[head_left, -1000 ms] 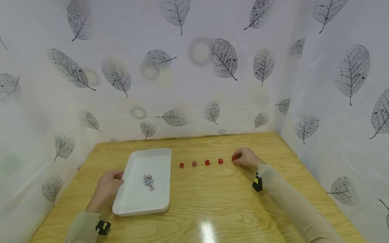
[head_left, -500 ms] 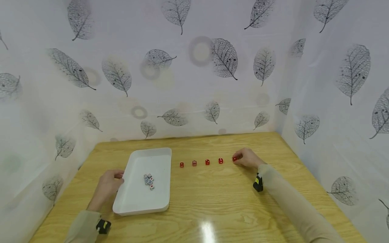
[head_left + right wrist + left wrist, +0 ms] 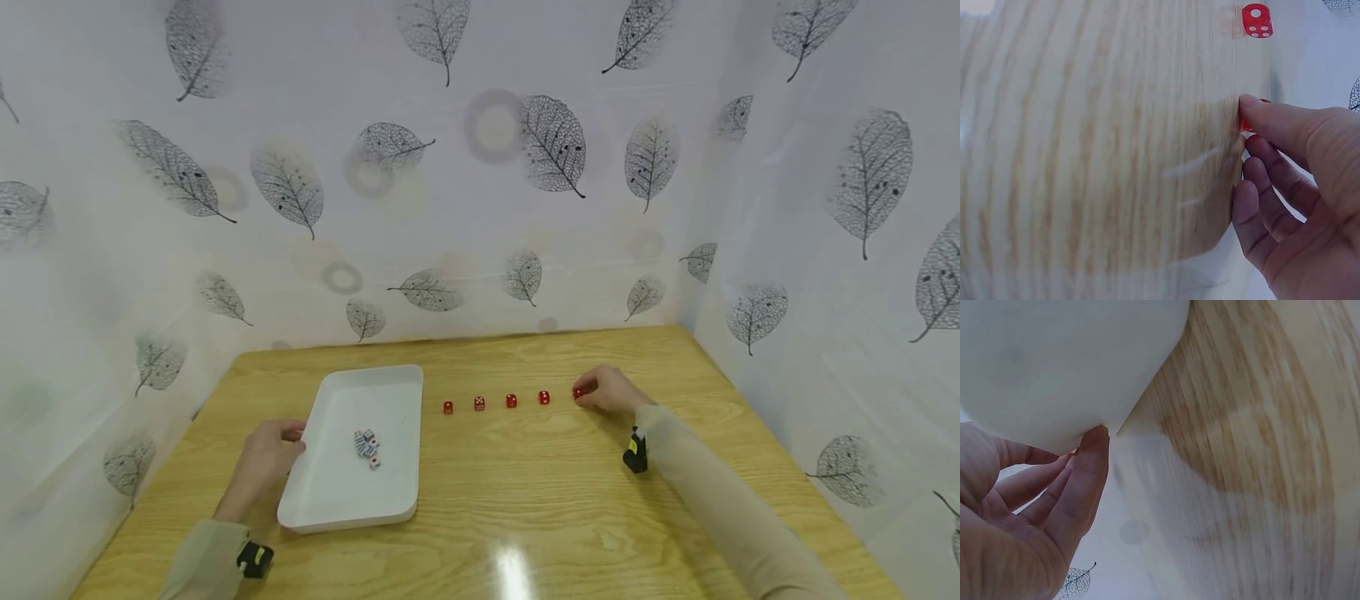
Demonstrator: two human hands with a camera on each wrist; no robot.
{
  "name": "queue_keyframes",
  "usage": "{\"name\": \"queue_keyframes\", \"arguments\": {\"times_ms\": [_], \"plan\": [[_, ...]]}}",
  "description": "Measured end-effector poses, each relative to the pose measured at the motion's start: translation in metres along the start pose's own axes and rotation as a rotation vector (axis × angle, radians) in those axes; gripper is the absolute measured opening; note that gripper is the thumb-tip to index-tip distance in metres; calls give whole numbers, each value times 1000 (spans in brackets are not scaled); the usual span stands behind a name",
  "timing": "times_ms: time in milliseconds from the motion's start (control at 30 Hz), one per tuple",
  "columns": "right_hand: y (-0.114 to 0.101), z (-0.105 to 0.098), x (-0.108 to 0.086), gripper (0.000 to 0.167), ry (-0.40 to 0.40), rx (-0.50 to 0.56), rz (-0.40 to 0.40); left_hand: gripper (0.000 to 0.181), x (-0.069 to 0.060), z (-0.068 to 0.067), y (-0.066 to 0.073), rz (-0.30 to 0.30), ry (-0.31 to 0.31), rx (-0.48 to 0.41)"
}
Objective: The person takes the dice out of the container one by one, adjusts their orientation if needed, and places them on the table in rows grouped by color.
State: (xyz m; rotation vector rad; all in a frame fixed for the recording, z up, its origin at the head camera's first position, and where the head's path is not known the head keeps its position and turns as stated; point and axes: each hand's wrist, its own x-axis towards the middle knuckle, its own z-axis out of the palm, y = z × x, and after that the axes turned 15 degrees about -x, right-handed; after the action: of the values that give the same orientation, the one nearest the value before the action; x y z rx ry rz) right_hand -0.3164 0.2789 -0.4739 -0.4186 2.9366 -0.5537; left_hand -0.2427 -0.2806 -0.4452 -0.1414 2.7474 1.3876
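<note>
Toward the far edge of the bench (image 3: 525, 483), nearer its right corner than its left, we find the right hand (image 3: 611, 390) clamped on a red die (image 3: 577, 393), thumb and fingertips pressed to its sides. Over the last second we can make out almost no change: that hand sits where it was, the pinch has not loosened, and nothing else has shifted. We read this pause as a moment of steadying, with the setting of the die not finished while the fingers are on it. Whether its underside touches the bench we cannot tell, since the fingers cover most of it.

Between the held die and the right side of the white tray (image 3: 318, 500), four red dice (image 3: 511, 401) stand well spaced in a row, roughly parallel to the bench's far edge. The held one continues that line at its right end, so we judge its place to be about right already.

Near the left edge of the bench, we see the left hand (image 3: 268, 454) pinching the tray's left wall, just as it was half a second ago. A small cluster of white dice (image 3: 367, 447) lies on the tray's floor, untouched; they crowd too closely for us to count.
</note>
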Motion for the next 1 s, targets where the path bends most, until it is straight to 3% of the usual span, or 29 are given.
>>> {"name": "queue_keyframes", "arguments": {"times_ms": [267,467,633,1000], "plan": [[3,1,-1,30,8,11,4,41,2,0,0,12,1,19],[7,-1,-5,44,46,57,8,40,1,0,0,27,10,20],[10,-8,-13,49,47,22,-13,39,-1,0,-1,19,2,23],[2,-25,-27,11,-26,-95,-3,41,2,2,-3,7,12,12]]}}
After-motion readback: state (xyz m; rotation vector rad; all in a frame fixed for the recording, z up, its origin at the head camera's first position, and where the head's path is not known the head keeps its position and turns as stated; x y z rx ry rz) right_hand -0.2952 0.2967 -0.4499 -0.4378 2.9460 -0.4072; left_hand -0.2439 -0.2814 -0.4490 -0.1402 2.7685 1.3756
